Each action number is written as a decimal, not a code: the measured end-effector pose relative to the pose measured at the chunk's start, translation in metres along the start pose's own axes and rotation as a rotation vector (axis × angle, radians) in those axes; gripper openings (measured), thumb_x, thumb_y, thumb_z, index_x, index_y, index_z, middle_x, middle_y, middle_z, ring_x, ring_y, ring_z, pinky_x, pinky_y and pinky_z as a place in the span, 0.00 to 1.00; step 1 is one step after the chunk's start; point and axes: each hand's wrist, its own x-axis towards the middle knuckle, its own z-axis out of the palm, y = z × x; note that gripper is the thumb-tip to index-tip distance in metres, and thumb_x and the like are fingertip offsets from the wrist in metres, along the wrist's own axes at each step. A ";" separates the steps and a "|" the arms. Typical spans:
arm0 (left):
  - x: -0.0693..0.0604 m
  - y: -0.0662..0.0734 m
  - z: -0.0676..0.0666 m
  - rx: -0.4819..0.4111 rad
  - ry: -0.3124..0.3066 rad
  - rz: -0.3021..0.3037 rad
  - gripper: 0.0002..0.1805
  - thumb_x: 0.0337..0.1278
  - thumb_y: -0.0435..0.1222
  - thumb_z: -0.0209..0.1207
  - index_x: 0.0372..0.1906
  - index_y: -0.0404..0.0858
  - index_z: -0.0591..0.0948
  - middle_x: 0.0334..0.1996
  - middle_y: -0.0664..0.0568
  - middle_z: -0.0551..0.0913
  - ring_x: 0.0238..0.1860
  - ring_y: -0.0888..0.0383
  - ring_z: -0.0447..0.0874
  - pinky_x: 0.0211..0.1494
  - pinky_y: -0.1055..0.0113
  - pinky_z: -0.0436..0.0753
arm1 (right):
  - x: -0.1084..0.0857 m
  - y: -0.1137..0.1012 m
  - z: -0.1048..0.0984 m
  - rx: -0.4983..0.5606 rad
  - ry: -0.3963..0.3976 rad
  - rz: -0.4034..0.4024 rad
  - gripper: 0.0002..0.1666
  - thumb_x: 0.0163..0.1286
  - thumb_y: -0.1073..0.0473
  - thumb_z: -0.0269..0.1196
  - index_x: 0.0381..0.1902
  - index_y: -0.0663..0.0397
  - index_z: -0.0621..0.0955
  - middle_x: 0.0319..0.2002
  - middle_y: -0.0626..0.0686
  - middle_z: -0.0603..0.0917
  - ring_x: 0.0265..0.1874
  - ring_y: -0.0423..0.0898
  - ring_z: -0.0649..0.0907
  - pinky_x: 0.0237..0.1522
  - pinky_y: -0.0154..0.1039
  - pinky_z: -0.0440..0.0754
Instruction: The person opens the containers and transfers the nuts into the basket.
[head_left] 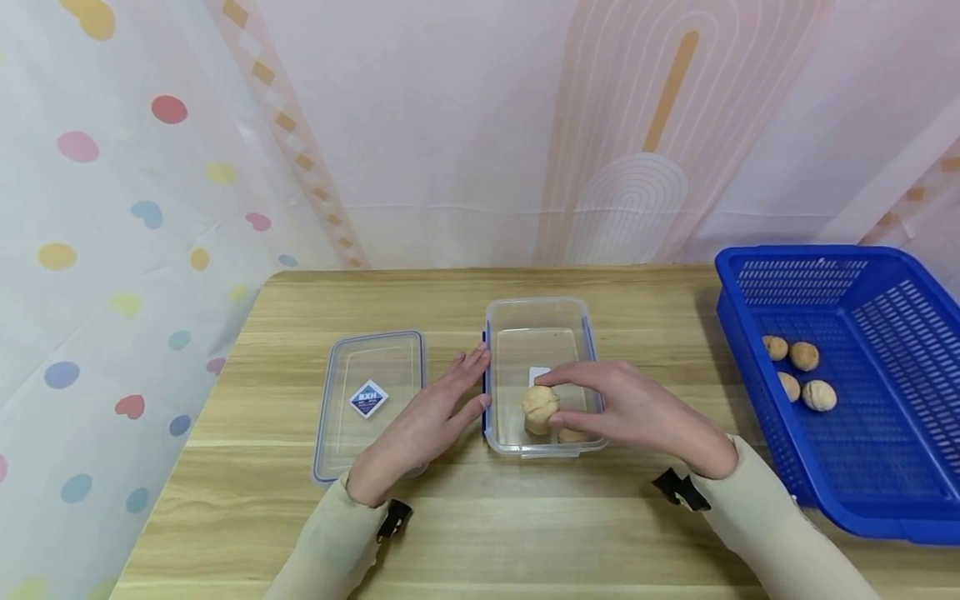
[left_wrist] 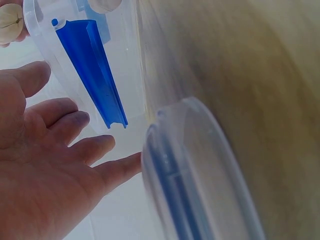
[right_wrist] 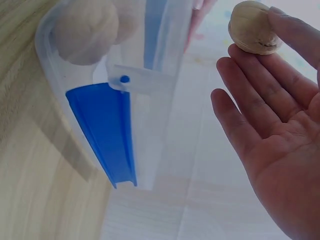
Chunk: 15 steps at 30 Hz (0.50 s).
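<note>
held nut (head_left: 540,401): above the near part of the uncovered box (head_left: 536,315); whether it touches a nut beneath cannot be told.
right hand (head_left: 633,408): fingers and thumb pinching the held nut from its sides, perhaps so that only the tips need reach over the box while the palm clears the wall.
left hand (head_left: 438,408): fingers released, spread and mostly straight, tips at the box's left wall; seems to brace the box against sliding.
boxed nuts (right_wrist: 86,32): two, gathered at the near end, below the right hand's reach.
lid (head_left: 363,437): flat on the table (head_left: 480,533), left of the box, sticker (head_left: 369,398) showing, partly under the left hand; likely laid aside to leave the box top free.
basket (head_left: 877,425): on the right, its four basket nuts (head_left: 819,395) bunched along the side nearer the box.
head view alone: the basket, and nearly the whole lid.
right wrist view adds: the boxed nuts through the clear wall, partly masked from above; the right clip (right_wrist: 105,132) unfastened.
left wrist view adds: a bare left palm holding nothing, and the left clip (left_wrist: 92,72) unfastened beside it.
</note>
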 end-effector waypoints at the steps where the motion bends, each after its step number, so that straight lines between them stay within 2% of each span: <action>1: 0.000 0.000 0.000 0.001 -0.001 -0.003 0.33 0.82 0.45 0.50 0.81 0.37 0.58 0.82 0.49 0.52 0.81 0.41 0.48 0.79 0.40 0.55 | -0.001 0.000 -0.001 -0.007 0.008 0.001 0.24 0.68 0.56 0.73 0.61 0.53 0.85 0.57 0.50 0.87 0.57 0.49 0.86 0.58 0.51 0.84; 15: 0.001 0.000 0.000 0.012 0.004 0.005 0.33 0.82 0.45 0.50 0.81 0.36 0.58 0.82 0.47 0.52 0.81 0.40 0.49 0.79 0.39 0.55 | -0.017 -0.003 -0.015 -0.053 0.099 -0.028 0.25 0.65 0.59 0.75 0.60 0.52 0.85 0.57 0.49 0.88 0.58 0.50 0.85 0.58 0.54 0.84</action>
